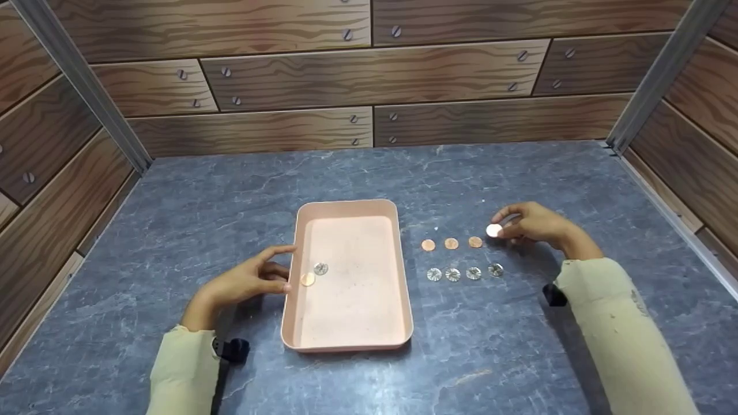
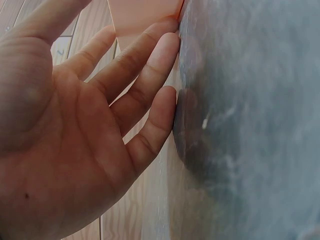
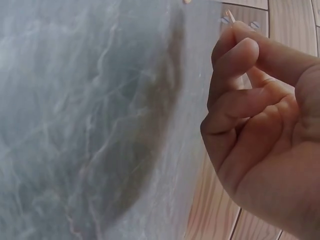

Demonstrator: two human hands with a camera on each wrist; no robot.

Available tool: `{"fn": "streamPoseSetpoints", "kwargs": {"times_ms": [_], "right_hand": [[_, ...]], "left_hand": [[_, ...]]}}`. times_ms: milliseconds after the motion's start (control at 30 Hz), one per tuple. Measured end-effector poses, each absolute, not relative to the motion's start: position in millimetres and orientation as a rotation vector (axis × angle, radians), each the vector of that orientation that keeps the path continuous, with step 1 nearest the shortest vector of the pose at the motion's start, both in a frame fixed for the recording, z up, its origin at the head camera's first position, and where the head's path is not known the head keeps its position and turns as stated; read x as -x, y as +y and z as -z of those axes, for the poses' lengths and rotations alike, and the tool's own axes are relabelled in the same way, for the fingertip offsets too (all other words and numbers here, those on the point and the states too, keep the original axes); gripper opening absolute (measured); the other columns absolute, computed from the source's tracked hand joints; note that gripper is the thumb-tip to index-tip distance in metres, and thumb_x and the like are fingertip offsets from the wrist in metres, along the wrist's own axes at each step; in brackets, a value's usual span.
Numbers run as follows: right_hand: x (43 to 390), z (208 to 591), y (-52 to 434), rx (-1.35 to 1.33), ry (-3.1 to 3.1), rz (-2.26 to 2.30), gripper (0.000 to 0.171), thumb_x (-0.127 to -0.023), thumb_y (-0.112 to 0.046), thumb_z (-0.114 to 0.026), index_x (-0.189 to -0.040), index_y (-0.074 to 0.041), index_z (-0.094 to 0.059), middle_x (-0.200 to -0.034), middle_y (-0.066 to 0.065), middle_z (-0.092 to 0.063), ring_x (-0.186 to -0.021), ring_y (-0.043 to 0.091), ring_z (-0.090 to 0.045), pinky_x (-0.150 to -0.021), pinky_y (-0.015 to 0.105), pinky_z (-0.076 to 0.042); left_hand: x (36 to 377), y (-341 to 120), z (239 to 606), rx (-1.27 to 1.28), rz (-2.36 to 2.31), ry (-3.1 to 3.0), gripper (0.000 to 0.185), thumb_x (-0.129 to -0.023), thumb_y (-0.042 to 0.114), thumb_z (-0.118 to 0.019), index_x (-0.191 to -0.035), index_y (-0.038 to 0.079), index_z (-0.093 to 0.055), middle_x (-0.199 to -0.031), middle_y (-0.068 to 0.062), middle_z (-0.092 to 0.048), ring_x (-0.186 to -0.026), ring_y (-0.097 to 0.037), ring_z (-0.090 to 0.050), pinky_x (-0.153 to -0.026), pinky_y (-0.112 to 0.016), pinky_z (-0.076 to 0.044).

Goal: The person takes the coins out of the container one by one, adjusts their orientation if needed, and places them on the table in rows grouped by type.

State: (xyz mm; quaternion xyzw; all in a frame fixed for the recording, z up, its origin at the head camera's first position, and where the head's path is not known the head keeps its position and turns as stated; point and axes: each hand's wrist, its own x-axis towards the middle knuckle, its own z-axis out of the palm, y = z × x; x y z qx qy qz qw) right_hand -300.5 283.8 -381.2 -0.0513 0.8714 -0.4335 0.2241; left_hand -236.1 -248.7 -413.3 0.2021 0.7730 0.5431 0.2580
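Note:
My right hand pinches a coin between thumb and fingertips at the right end of the upper row; glare whitens its face. In the right wrist view only the coin's thin coppery edge shows above the fingertips. Three copper coins lie in that row, with a row of several silver coins below it. With fairly straight fingers, my left hand touches the outer left wall of a pink tray. Inside the tray, a gold-coloured coin and a silver coin lie near its left wall.
Everything stands on a blue-grey marbled tabletop. Wood-patterned panels close off the back and both sides, with metal posts at the rear corners. A dark wrist device sits at the left cuff.

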Motion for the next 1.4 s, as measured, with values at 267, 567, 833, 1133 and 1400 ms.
{"fn": "streamPoseSetpoints", "kwargs": {"times_ms": [267, 567, 833, 1133, 1400], "right_hand": [[301, 388, 282, 0.148, 2.448, 1.112, 0.038, -0.086, -0.004, -0.065, -0.12, 0.009, -0.053, -0.073, -0.006, -0.058, -0.062, 0.003, -0.052, -0.058, 0.02, -0.046], [300, 388, 277, 0.135, 2.486, 0.993, 0.032, -0.085, -0.004, -0.065, -0.113, 0.007, -0.056, -0.065, -0.006, -0.054, -0.059, 0.004, -0.05, -0.056, 0.021, -0.045], [298, 383, 269, 0.134, 2.513, 0.949, 0.028, -0.083, 0.001, -0.066, -0.107, 0.011, -0.057, -0.075, 0.0, -0.054, -0.056, 0.005, -0.05, -0.054, 0.02, -0.045], [297, 381, 268, 0.195, 2.573, 0.847, 0.023, -0.082, -0.002, -0.068, -0.1, 0.01, -0.058, -0.071, 0.001, -0.053, -0.053, 0.005, -0.05, -0.052, 0.019, -0.044], [297, 386, 271, 0.147, 2.534, 0.923, 0.027, -0.085, -0.005, -0.067, -0.105, 0.009, -0.056, -0.067, -0.003, -0.053, -0.056, 0.005, -0.052, -0.052, 0.019, -0.045]], "left_hand": [[236, -248, 413, -0.521, -1.479, 2.092, 0.082, -0.088, 0.016, -0.071, -0.151, 0.005, -0.02, -0.128, -0.032, -0.055, -0.108, -0.018, -0.062, -0.092, -0.023, -0.049], [236, -250, 413, -0.528, -1.464, 2.106, 0.081, -0.089, 0.017, -0.07, -0.152, 0.005, -0.02, -0.129, -0.032, -0.055, -0.112, -0.023, -0.061, -0.093, -0.024, -0.048], [236, -249, 413, -0.53, -1.482, 2.082, 0.082, -0.089, 0.016, -0.07, -0.151, 0.004, -0.019, -0.131, -0.033, -0.053, -0.113, -0.023, -0.061, -0.094, -0.025, -0.049], [236, -247, 412, -0.527, -1.475, 2.09, 0.082, -0.088, 0.016, -0.071, -0.152, 0.005, -0.02, -0.129, -0.031, -0.056, -0.108, -0.015, -0.062, -0.091, -0.023, -0.049], [235, -248, 412, -0.55, -1.479, 2.091, 0.081, -0.089, 0.016, -0.07, -0.151, 0.004, -0.019, -0.13, -0.033, -0.054, -0.115, -0.03, -0.06, -0.094, -0.025, -0.049]]}}
